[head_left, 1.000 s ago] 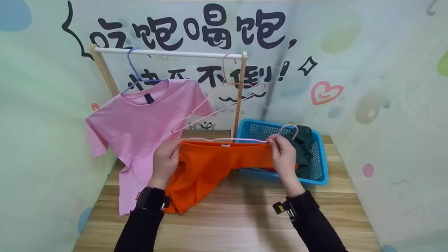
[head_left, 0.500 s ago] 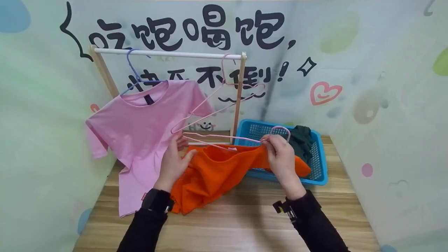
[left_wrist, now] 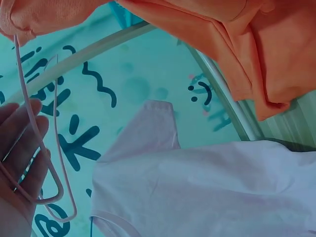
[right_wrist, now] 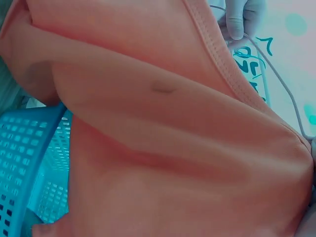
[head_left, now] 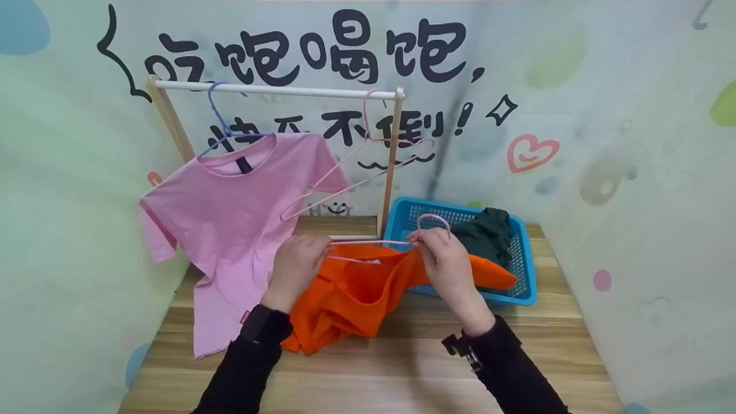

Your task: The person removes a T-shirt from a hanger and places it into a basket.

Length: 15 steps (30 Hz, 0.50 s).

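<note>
The right hand (head_left: 449,263) is pinching a pink hanger (head_left: 368,242) and orange shirt (head_left: 345,315) together; the left hand (head_left: 298,267) is loosely holding the hanger's nine-o'clock end — apparently hanging the shirt, the next move calling for feeding that end inside. The shirt is drooping toward six o'clock, its label (head_left: 374,261) looking illegibly small, while twelve-o'clock wall writing (head_left: 352,35) is reading 吃饱喝饱.

Small booth (head_left: 63,190), printed walls (head_left: 650,195), clothes rack (head_left: 305,91)

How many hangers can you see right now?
3: a blue hanger on the rack, holding the pink shirt; a bare pink hanger at the rack's other end; another pink hanger, held below its hook by the right hand. Others could be hidden in the basket.
</note>
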### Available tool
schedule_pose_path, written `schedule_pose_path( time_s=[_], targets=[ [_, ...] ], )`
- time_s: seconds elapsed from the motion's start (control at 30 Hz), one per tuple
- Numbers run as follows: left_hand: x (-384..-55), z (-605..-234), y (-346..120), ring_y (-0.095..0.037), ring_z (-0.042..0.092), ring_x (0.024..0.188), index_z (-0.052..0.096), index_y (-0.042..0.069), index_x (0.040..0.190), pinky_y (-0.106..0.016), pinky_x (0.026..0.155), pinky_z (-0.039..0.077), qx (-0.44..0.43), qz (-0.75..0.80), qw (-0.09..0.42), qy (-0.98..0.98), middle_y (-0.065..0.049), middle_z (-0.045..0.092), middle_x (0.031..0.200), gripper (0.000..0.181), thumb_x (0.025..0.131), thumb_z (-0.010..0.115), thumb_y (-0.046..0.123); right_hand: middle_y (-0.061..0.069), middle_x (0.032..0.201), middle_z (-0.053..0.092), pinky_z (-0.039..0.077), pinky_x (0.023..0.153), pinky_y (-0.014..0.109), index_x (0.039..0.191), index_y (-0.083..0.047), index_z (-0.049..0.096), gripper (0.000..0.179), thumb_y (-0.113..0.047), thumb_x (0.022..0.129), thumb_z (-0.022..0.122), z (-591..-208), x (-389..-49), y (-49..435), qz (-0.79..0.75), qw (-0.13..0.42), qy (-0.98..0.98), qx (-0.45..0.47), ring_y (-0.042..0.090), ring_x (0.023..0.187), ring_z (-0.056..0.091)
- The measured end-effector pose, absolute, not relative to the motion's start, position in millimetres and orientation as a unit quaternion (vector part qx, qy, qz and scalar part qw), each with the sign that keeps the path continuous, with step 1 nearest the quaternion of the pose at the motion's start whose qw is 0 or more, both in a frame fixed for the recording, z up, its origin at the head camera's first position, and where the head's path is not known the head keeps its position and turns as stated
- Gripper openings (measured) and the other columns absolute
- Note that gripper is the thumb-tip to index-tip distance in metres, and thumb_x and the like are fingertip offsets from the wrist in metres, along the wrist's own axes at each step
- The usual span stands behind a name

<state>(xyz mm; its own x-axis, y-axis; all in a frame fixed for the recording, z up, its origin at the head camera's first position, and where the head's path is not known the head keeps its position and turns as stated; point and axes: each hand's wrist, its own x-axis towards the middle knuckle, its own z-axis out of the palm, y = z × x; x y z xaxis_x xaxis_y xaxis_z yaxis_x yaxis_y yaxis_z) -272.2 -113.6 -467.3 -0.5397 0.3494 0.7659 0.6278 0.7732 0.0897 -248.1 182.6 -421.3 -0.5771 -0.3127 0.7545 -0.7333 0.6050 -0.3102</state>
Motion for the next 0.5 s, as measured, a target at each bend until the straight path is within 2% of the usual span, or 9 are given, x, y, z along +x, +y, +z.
schedule_pose_path(
  time_s=[0.07, 0.2, 0.37, 0.5],
  targets=[
    [-272.3, -468.6, -115.6, -0.031, 0.064, 0.072, 0.065, 0.006, 0.089, -0.042, 0.067, 0.051, -0.277, -0.184, 0.388, -0.860, -0.009, 0.066, 0.076, 0.012, 0.087, 0.076, 0.012, 0.005, 0.106, 0.071, 0.054, 0.085, 0.034, 0.108, -0.004, 0.070, 0.018, -0.003, 0.090, 0.068, -422.0, -249.1, 185.7, 0.319, 0.314, -0.835, 0.319, 0.021, 0.096, 0.064],
    [-273.2, -469.3, -120.2, -0.032, 0.064, 0.070, 0.065, 0.007, 0.086, -0.043, 0.064, 0.050, -0.267, -0.195, 0.394, -0.858, -0.009, 0.065, 0.073, 0.013, 0.085, 0.077, 0.011, 0.002, 0.104, 0.073, 0.054, 0.085, 0.033, 0.111, -0.007, 0.074, 0.024, -0.002, 0.087, 0.071, -422.6, -249.4, 194.3, 0.327, 0.296, -0.840, 0.315, 0.018, 0.094, 0.064],
    [-272.7, -465.8, -124.3, -0.032, 0.063, 0.066, 0.065, 0.008, 0.085, -0.043, 0.060, 0.048, -0.267, -0.200, 0.404, -0.852, -0.008, 0.063, 0.070, 0.011, 0.087, 0.075, 0.012, 0.000, 0.097, 0.074, 0.055, 0.083, 0.033, 0.107, -0.010, 0.077, 0.020, -0.006, 0.087, 0.072, -424.8, -252.2, 201.8, 0.330, 0.325, -0.839, 0.285, 0.016, 0.087, 0.065],
    [-272.6, -463.4, -132.1, -0.031, 0.060, 0.061, 0.064, 0.009, 0.083, -0.042, 0.055, 0.046, -0.255, -0.210, 0.405, -0.852, -0.006, 0.058, 0.065, 0.011, 0.088, 0.074, 0.012, 0.004, 0.095, 0.074, 0.056, 0.083, 0.036, 0.101, -0.007, 0.077, 0.013, -0.010, 0.089, 0.071, -427.4, -257.6, 212.8, 0.317, 0.374, -0.838, 0.240, 0.020, 0.088, 0.068]
  ],
)
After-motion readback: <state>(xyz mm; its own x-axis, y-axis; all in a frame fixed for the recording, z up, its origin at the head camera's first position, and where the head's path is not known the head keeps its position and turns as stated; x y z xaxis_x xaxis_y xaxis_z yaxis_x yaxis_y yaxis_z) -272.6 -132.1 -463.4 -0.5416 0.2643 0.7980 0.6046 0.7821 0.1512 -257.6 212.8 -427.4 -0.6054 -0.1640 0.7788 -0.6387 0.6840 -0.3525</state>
